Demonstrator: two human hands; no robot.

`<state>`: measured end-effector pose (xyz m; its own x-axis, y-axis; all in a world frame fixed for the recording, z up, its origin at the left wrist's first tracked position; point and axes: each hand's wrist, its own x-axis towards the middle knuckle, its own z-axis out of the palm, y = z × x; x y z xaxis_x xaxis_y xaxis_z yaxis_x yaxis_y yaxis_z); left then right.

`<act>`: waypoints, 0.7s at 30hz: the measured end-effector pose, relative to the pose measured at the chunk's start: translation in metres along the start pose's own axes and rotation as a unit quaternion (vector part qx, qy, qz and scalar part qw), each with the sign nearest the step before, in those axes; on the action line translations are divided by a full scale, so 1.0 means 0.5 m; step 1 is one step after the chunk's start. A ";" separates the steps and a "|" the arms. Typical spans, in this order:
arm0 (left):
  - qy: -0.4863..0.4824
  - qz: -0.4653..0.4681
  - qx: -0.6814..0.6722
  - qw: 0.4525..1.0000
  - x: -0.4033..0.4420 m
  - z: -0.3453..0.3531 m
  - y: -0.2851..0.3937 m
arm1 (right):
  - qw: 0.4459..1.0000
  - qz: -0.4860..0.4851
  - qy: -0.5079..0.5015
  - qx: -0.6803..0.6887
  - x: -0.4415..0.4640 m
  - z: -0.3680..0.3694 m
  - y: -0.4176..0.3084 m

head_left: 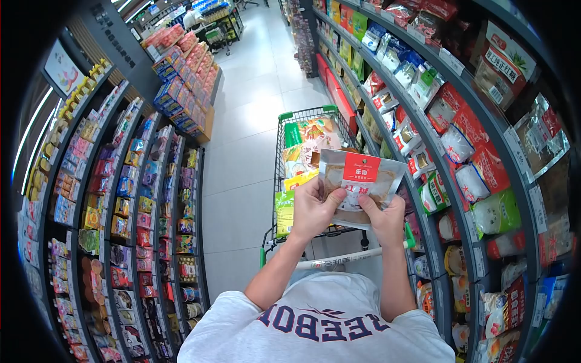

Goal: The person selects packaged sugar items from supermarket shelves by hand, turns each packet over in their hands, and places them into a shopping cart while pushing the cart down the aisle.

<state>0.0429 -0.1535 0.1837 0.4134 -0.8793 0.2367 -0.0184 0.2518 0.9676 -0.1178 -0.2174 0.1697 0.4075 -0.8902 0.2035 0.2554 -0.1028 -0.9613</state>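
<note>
Both my hands hold a bag of brown sugar [362,164], clear-edged with a red label on its front. My left hand [316,207] grips its left side, thumb pressed on the front. On the lower right, my right hand [387,215] pinches it the same way; the fingers behind are hidden. The bag is held up over the near end of a shopping cart [282,134]. Inside the cart lie several packages, among them a green packet [284,212] and a yellow one [301,179]. The cart's handle [345,259] runs below my hands, untouched.
Shelves of bagged goods [457,136] rise close on my right. On the left stand shelves of small packaged snacks [124,206]. Stacked boxes [181,103] sit farther up that side. A tiled aisle floor [248,103] runs ahead, with another cart [216,37] far off.
</note>
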 end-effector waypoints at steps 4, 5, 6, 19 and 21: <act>-0.042 -0.098 0.063 0.992 0.011 -0.020 0.000 | 0.998 -0.037 0.040 -0.002 -0.003 0.008 0.014; -0.060 -0.097 0.087 0.990 0.016 -0.024 0.003 | 0.998 -0.043 0.049 0.002 -0.002 0.008 0.019; -0.075 -0.095 0.112 0.986 0.019 -0.030 0.006 | 0.998 -0.039 0.056 0.017 0.000 0.009 0.022; -0.077 -0.040 -0.046 0.995 -0.003 -0.025 -0.022 | 0.999 0.027 -0.022 0.011 0.005 0.006 0.006; -0.066 -0.030 -0.046 0.996 -0.008 -0.024 -0.025 | 0.999 0.012 -0.028 0.018 0.006 0.012 0.003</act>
<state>0.0525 -0.1483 0.1696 0.2877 -0.9381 0.1931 0.0891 0.2270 0.9698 -0.1109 -0.2174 0.1698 0.4619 -0.8660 0.1915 0.2763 -0.0648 -0.9589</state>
